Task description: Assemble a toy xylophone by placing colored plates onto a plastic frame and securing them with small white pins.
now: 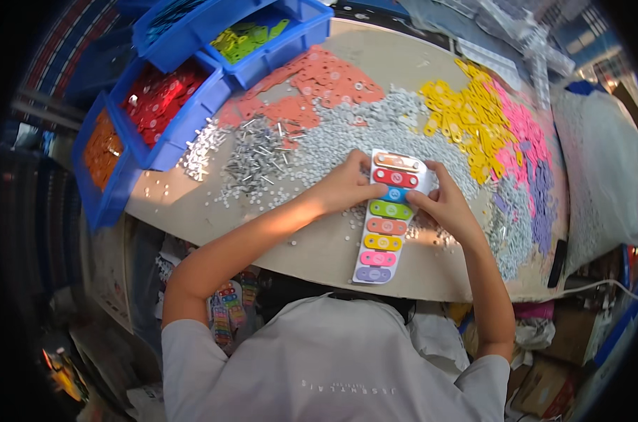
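A toy xylophone (pixel 386 226), with a tapered white base and a column of coloured bars, lies between my hands near the table's front edge. My left hand (pixel 347 184) grips its left side, with the thumb at the left end of the blue bar (pixel 397 195). On the other side my right hand (pixel 445 202) is closed on the base, its thumb at the right end of that same bar. Above the blue bar are a red bar and an orange one that shines in the light; green, salmon, yellow, pink and purple bars follow below. Some fingertips are hidden behind the base.
Small pale grey pieces (pixel 375 123) cover the table's middle, beside metal pins (pixel 255 158). Salmon bars (pixel 333 77) lie behind; yellow (pixel 466 116), pink (pixel 521 119) and purple bars (pixel 542 204) lie right. Blue bins (pixel 210 105) stand far left, a white sack (pixel 600 169) right.
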### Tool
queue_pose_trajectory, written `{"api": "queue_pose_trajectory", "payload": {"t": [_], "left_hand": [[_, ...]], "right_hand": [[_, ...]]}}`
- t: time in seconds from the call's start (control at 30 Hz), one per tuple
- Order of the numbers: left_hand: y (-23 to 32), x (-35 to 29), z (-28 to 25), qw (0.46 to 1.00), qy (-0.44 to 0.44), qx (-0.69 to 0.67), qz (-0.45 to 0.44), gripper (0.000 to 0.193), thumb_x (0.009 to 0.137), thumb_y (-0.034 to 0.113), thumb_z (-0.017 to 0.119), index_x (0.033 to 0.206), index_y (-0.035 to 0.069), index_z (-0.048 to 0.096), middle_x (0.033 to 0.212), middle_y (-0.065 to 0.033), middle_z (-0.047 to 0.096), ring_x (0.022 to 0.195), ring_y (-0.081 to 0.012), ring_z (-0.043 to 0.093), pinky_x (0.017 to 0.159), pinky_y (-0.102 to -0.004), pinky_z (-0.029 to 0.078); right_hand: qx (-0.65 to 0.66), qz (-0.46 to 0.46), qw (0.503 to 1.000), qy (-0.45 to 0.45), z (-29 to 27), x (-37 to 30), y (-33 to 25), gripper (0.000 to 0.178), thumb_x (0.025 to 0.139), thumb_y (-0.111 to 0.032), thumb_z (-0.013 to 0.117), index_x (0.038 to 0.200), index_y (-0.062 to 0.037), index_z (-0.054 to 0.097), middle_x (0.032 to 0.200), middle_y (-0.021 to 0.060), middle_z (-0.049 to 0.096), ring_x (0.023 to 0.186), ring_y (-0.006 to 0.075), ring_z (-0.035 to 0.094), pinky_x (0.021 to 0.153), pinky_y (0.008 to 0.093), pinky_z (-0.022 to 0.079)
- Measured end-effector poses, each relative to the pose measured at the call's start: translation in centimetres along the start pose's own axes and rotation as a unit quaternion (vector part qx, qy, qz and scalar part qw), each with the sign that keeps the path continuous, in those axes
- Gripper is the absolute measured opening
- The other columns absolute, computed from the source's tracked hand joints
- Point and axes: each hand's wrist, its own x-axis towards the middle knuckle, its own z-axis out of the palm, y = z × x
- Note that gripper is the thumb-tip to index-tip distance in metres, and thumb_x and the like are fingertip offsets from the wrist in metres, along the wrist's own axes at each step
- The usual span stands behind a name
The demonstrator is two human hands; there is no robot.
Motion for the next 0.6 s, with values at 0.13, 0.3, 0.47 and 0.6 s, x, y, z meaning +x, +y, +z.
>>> {"api": "queue_pose_trajectory", "payload": {"t": [0.13,0.3,0.47,0.6], "left_hand": [[-0.4,0.6,-0.6,0.999,-0.023,0.029,-0.009,0.051,0.091,0.019,0.076,0.12,-0.002,0.04,0.086,-0.0113,0.07,0.077,-0.0102,0.065,0.062,-0.0234,0.048],[-0.5,0.6,-0.4,0.997,-0.005,0.062,0.036,0.047,0.092,0.016,0.074,0.119,-0.002,0.04,0.086,-0.0111,0.07,0.075,-0.0091,0.064,0.063,-0.0241,0.048],[-0.6,0.3,0.1,0.995,0.017,0.074,0.058,0.046,0.092,0.017,0.074,0.117,-0.002,0.041,0.077,-0.0054,0.065,0.072,-0.0075,0.062,0.062,-0.0249,0.048],[0.4,-0.9,-0.1,0.995,0.03,0.067,0.061,0.049,0.091,0.02,0.076,0.12,-0.002,0.044,0.07,-0.0002,0.059,0.067,-0.0054,0.056,0.058,-0.0245,0.044]], "right_hand": [[0.057,0.01,0.998,-0.039,0.1,0.8,0.2,0.063,0.09,-0.023,0.078,0.135,-0.0016,0.039,0.064,0.0011,0.057,0.046,0.0079,0.051,0.04,0.0249,0.035],[0.05,0.007,0.998,-0.028,0.6,0.8,0.1,0.057,0.091,-0.021,0.078,0.13,-0.0033,0.039,0.067,0.0014,0.058,0.047,0.0065,0.049,0.04,0.0241,0.034],[0.056,0.01,0.998,-0.025,0.7,0.7,0.1,0.058,0.091,-0.019,0.078,0.131,-0.0042,0.038,0.066,0.001,0.057,0.048,0.0064,0.048,0.039,0.0246,0.034],[0.028,-0.001,0.999,0.021,1.4,-0.3,0.0,0.06,0.092,-0.015,0.076,0.135,-0.0055,0.037,0.062,0.0,0.055,0.049,0.0059,0.048,0.041,0.0239,0.032]]}}
